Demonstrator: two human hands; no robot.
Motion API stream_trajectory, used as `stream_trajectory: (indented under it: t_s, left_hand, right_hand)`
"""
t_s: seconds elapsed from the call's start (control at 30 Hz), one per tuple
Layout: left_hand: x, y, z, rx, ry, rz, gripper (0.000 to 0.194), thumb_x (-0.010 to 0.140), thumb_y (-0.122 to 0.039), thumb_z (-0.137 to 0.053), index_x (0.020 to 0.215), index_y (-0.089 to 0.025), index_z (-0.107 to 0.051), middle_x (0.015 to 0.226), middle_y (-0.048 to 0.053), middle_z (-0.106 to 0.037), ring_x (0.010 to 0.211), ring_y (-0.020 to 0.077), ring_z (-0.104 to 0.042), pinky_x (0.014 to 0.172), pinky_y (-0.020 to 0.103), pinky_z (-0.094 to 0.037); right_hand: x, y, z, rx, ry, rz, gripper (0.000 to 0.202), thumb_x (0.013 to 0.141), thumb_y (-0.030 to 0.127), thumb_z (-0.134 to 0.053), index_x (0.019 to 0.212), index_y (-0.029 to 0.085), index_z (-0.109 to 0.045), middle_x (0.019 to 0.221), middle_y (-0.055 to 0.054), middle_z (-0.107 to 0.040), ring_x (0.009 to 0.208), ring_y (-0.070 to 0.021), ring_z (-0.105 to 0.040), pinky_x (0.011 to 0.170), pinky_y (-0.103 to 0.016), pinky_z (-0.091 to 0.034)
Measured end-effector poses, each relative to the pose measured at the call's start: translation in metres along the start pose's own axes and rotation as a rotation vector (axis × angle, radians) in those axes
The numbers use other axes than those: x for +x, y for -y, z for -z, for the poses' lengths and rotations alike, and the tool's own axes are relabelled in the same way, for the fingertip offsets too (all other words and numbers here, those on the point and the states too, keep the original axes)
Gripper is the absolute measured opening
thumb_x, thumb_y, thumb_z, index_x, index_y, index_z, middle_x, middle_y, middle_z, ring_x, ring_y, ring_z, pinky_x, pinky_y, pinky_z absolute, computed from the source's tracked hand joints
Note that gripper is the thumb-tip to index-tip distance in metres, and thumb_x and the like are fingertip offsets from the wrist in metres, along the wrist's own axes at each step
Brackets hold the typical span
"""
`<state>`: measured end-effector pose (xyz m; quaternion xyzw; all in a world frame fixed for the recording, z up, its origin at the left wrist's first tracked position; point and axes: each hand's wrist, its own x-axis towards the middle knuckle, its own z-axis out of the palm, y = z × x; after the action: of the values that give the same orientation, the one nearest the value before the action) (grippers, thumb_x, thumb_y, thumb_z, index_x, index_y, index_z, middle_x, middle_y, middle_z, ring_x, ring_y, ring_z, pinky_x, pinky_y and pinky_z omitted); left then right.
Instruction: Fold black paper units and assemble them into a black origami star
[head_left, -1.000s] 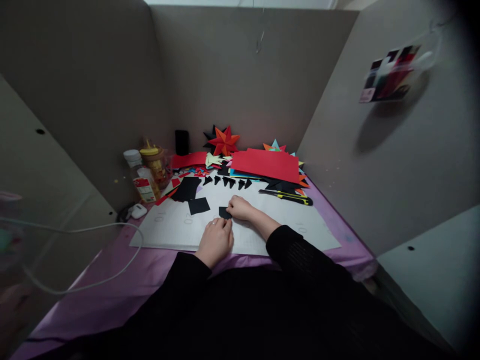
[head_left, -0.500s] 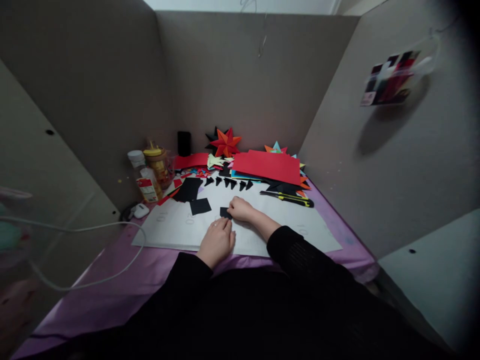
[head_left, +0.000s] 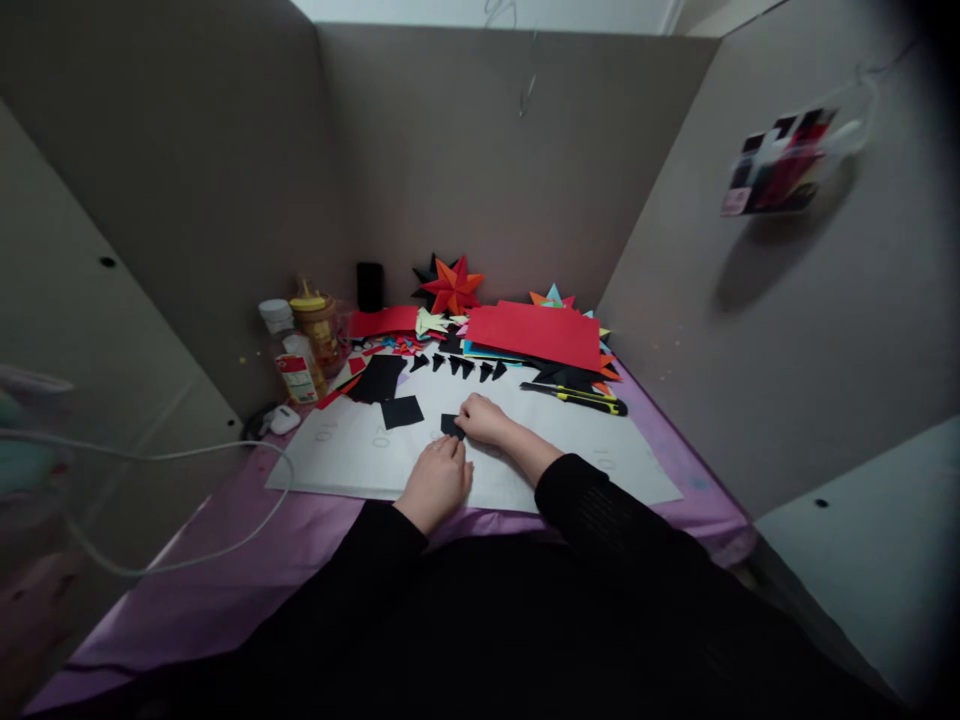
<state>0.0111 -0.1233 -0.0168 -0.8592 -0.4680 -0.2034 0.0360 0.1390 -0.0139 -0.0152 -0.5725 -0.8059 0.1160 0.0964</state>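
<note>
A small piece of black paper (head_left: 451,425) lies on the white sheet (head_left: 555,440), partly covered by my fingers. My right hand (head_left: 482,420) has its fingers closed on the paper's right edge. From the near side, my left hand (head_left: 436,480) presses its fingertips on the paper's lower edge. Just to the left rests a square of black paper (head_left: 403,411), and beyond it a larger black sheet (head_left: 379,379). Several small folded black pieces (head_left: 455,365) stand in a row farther back.
A yellow and black utility knife (head_left: 581,398) lies at the right. Red paper sheets (head_left: 536,333) and a folded paper star (head_left: 453,285) are at the back. Bottles (head_left: 296,365) and a white earbud case (head_left: 283,419) stand left, near a loose white cable (head_left: 255,543).
The view has shifted very slightly. Both hands stay at the same small black paper, with no clear change in their grip.
</note>
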Motion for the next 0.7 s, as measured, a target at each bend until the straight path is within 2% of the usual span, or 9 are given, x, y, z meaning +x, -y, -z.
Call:
stream_trajectory:
  t_s: [0.13,0.4,0.57,0.7]
  left_hand:
    - [0.003,-0.001,0.003,0.035,0.029,-0.009,0.021,0.083,-0.021,-0.044,0.09,-0.01,-0.061,0.092,0.014,-0.06,0.094,0.0247,-0.054,0.086,0.04,-0.041]
    - [0.012,0.004,0.008,0.071,0.105,-0.126,0.02,0.083,-0.019,-0.043,0.088,-0.01,-0.06,0.091,0.014,-0.062,0.092,0.0255,-0.055,0.081,0.041,-0.04]
    - [0.004,0.001,0.012,0.055,0.095,-0.14,0.029,0.079,-0.032,-0.053,0.1,-0.011,-0.054,0.107,0.016,-0.058,0.104,0.0274,-0.051,0.094,0.045,-0.033]
    - [0.0,-0.002,0.013,0.054,0.122,-0.101,0.042,0.08,-0.044,-0.049,0.104,-0.01,-0.052,0.114,0.018,-0.056,0.109,0.029,-0.048,0.1,0.047,-0.028]
  right_hand:
    - [-0.002,0.0,-0.001,-0.016,-0.02,0.008,0.022,0.08,0.029,-0.049,0.082,0.016,-0.066,0.1,-0.013,-0.059,0.089,-0.022,-0.055,0.072,-0.028,-0.039]
    - [-0.008,-0.002,-0.011,-0.012,-0.096,-0.007,0.018,0.081,0.033,-0.051,0.088,0.018,-0.059,0.1,-0.01,-0.054,0.093,-0.0228,-0.05,0.077,-0.033,-0.037]
    - [-0.009,-0.013,-0.012,0.044,-0.192,-0.068,0.025,0.078,0.038,-0.056,0.094,0.019,-0.052,0.1,-0.007,-0.053,0.094,-0.0217,-0.048,0.079,-0.032,-0.035]
    - [-0.005,-0.021,-0.011,0.062,-0.267,-0.139,0.023,0.078,0.035,-0.056,0.093,0.019,-0.051,0.097,-0.007,-0.053,0.092,-0.0213,-0.049,0.077,-0.032,-0.035]
